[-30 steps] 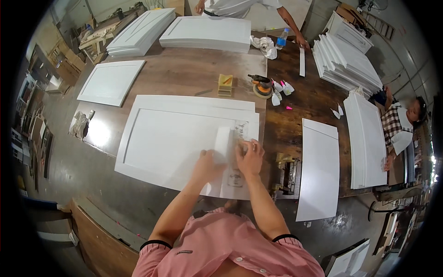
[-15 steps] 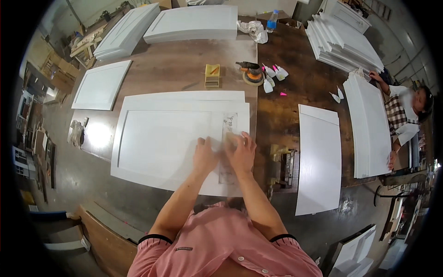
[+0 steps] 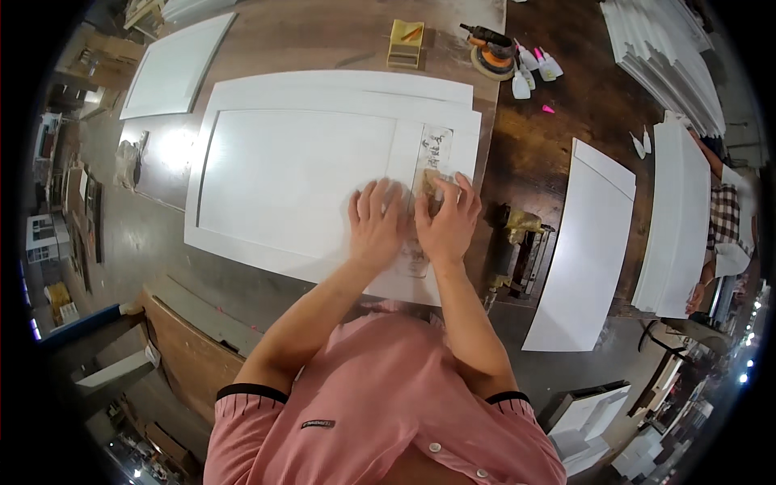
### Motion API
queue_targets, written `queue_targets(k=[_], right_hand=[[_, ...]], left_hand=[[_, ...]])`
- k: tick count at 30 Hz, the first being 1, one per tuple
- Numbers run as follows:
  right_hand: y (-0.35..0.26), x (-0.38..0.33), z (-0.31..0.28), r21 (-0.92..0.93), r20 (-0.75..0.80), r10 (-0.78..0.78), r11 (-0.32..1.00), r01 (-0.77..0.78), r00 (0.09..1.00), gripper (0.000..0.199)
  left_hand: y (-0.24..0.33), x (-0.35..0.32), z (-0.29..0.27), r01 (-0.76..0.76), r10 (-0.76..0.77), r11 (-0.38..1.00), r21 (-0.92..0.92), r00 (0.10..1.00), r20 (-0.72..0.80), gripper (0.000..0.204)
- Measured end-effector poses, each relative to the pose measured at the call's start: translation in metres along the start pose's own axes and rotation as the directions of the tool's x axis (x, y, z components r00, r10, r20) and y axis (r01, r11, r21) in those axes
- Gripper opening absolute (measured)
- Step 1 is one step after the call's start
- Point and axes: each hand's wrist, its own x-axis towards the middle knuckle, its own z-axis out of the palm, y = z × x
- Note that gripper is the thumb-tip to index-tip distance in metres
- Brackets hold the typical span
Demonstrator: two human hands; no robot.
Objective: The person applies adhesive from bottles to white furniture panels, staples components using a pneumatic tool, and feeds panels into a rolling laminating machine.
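Observation:
A white cabinet door panel [image 3: 299,170] with a recessed middle lies before me, on top of another white panel whose edge shows at the far side. Along its right part runs a narrow clear strip [image 3: 436,139] with dark handwriting. My left hand [image 3: 377,222] rests palm down beside the strip, its fingers spread and touching the panel. Over the strip, the fingers of my right hand [image 3: 449,222] curl round a small tan pad [image 3: 431,181]. The pad's underside and exact kind are hidden.
Beyond the panel are a yellow box [image 3: 406,44], an orange-and-black sander [image 3: 491,55] and several white glue bottles [image 3: 524,81]. A nail gun [image 3: 517,242] lies to the right, beside a white board [image 3: 584,250]. A person stands behind stacked panels [image 3: 671,218] at the far right.
My view has tilted down and turned slightly. My left hand's fingers have spread flatter on the panel; my right hand stays over the strip, with the pad now plainer to see.

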Motion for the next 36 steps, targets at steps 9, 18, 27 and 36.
queue_targets(k=[9, 18, 27, 36], right_hand=[[0.007, 0.005, -0.006, 0.081, 0.099, 0.052, 0.995, -0.06, 0.994, 0.04], [0.092, -0.035, -0.063, -0.226, -0.115, 0.427, 0.868, -0.443, 0.897, 0.071], [0.133, 0.02, -0.106, 0.16, 0.282, 0.564, 0.77, -0.617, 0.776, 0.097], [0.007, 0.15, -0.115, 0.553, 0.779, -0.02, 0.492, -0.672, 0.627, 0.059]], left_hand=[[-0.011, 0.004, 0.004, -0.044, 0.037, 0.994, 0.102, 0.996, 0.076, 0.048], [-0.062, 0.055, -0.039, -0.053, 0.092, 0.992, -0.116, 0.925, 0.369, 0.096], [-0.076, 0.053, -0.036, -0.069, 0.13, 0.983, -0.17, 0.916, 0.379, 0.1], [-0.089, 0.051, -0.03, -0.063, 0.125, 0.976, -0.209, 0.947, 0.297, 0.098]])
